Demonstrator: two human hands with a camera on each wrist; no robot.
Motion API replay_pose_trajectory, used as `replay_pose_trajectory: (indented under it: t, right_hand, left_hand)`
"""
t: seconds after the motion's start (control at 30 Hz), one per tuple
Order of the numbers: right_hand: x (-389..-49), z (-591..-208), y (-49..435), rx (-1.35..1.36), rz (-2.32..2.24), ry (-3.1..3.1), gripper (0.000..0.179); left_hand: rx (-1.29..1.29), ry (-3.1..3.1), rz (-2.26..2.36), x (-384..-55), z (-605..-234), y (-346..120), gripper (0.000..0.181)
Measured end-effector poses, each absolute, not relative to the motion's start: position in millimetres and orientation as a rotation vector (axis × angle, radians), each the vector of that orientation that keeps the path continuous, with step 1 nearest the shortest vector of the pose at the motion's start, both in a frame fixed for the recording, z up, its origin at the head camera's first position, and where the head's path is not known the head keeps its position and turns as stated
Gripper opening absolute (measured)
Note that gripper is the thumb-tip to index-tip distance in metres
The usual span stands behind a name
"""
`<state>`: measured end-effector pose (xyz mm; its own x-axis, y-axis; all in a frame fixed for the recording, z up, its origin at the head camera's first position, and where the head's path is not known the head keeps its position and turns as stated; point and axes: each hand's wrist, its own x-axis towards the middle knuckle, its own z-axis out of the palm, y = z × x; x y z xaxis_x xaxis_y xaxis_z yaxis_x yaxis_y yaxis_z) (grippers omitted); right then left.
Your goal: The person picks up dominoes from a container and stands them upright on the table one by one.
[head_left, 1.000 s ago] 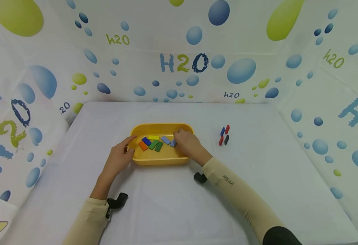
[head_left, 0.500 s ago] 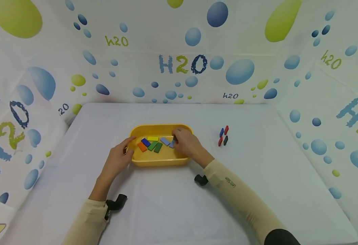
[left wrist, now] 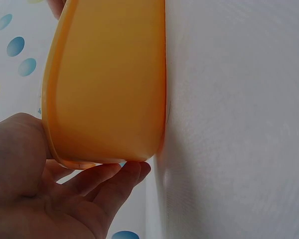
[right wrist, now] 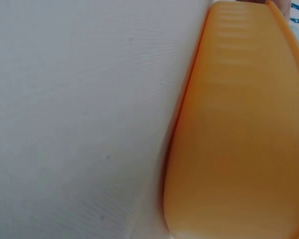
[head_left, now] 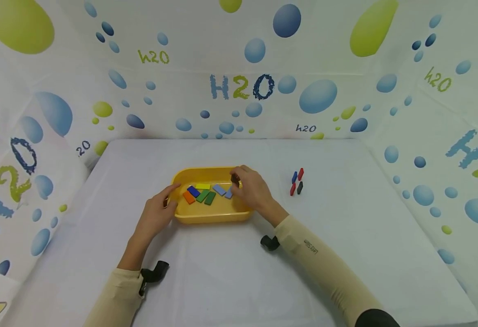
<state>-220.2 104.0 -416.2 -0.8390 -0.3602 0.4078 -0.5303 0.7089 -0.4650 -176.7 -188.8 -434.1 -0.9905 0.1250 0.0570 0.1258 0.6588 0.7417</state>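
Observation:
A yellow plastic tray [head_left: 212,218] stands on the table, with several flat coloured dominoes in it: orange [head_left: 189,197], dark blue [head_left: 193,191], yellow [head_left: 203,186], green [head_left: 209,198] and light blue [head_left: 219,189]. At its left end, my left hand [head_left: 156,212] holds the tray, thumb and fingers bent against the end wall; the left wrist view shows those fingers [left wrist: 112,186] touching the wall. Over the tray's right end, my right hand [head_left: 254,190] pinches a dark domino [head_left: 235,180] between thumb and fingers. The tray's outer wall [right wrist: 239,129] hides this hand's fingertips in the right wrist view.
Right of the tray, several dominoes stand on edge in a small group: blue [head_left: 294,177], red [head_left: 301,174] and black [head_left: 300,188] among them. White cloth [head_left: 222,272] covers the table. A printed curtain [head_left: 173,95] rises behind and along both sides.
My right hand has risen slightly from the tray's inside, and the dark domino in its fingers now shows more fully. My left hand keeps its place on the tray; the head view has shifted a little.

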Motion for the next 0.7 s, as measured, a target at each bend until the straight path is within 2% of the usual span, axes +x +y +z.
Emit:
replay_pose_trajectory:
  t: [0.23,0.7]
  right_hand:
    - [-212.8,-408.6,106.3,0.647,0.901,-2.594,0.030]
    - [-201.8,-400.0,122.8,0.591,1.090,-2.475,0.031]
  left_hand:
    - [-0.226,-2.851,-1.281,-176.7,-434.2,-189.4,0.053]
    - [-0.222,-2.859,-1.279,-176.7,-433.7,-189.2,0.053]
